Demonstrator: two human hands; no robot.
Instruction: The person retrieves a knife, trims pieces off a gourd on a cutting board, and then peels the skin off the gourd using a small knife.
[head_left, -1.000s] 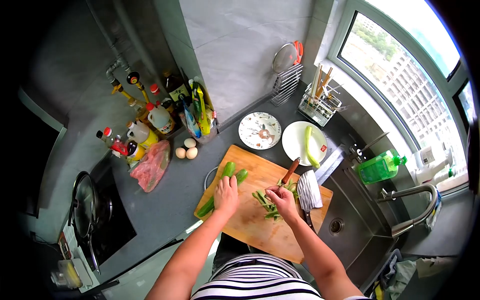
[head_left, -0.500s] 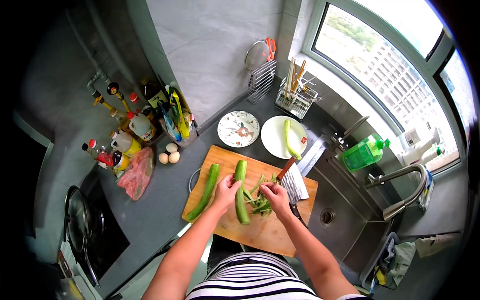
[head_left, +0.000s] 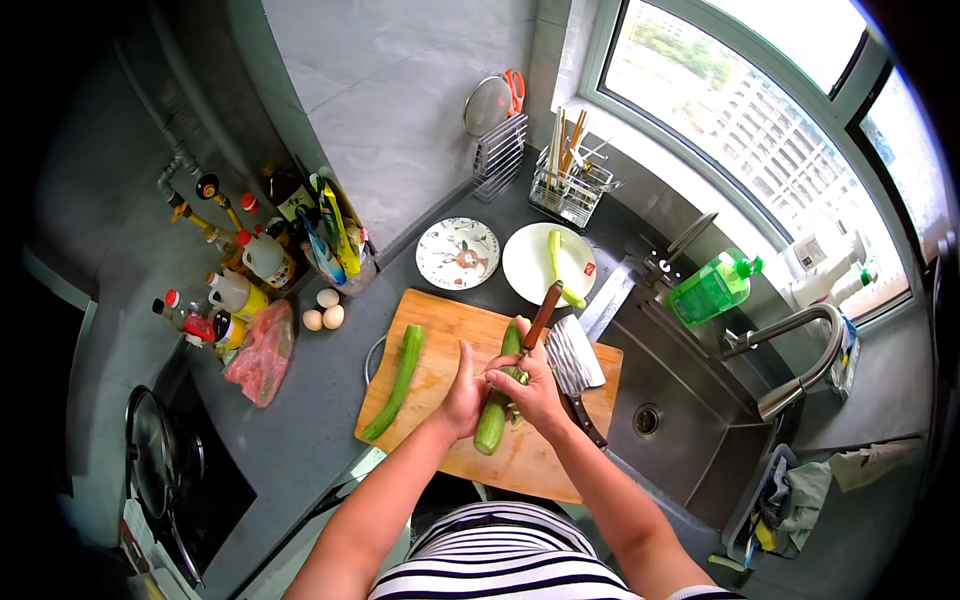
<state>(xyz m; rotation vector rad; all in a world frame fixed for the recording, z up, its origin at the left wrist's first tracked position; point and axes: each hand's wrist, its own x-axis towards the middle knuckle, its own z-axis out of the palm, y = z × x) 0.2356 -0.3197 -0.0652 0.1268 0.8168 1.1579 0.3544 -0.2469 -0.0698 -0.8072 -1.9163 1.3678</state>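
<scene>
My right hand (head_left: 533, 392) is closed around a peeler with a reddish-brown handle (head_left: 542, 315), which points up and away from me. Close against it is my left hand (head_left: 463, 398), thumb raised and fingers apart, its fingertips at the right hand. Beneath both lies a long green gourd (head_left: 490, 430), partly hidden by my hands. A second green gourd (head_left: 402, 380) rests on the left of the wooden cutting board (head_left: 450, 330). To the right, a cleaver (head_left: 573, 362) lies on the board, its dark handle towards me.
Beyond the board are a patterned plate (head_left: 457, 254) and a white plate (head_left: 522, 270) holding a peeled gourd (head_left: 556, 262). Eggs (head_left: 325, 311) and a pink bag (head_left: 262, 355) sit left. A sink (head_left: 680, 440) with a faucet (head_left: 800, 375) is right; a stove (head_left: 210, 500) is lower left.
My hands have come together over the gourd, and the peeler is now raised in my right hand. The pile of green peelings no longer shows beside the gourd. The view has shifted slightly.
</scene>
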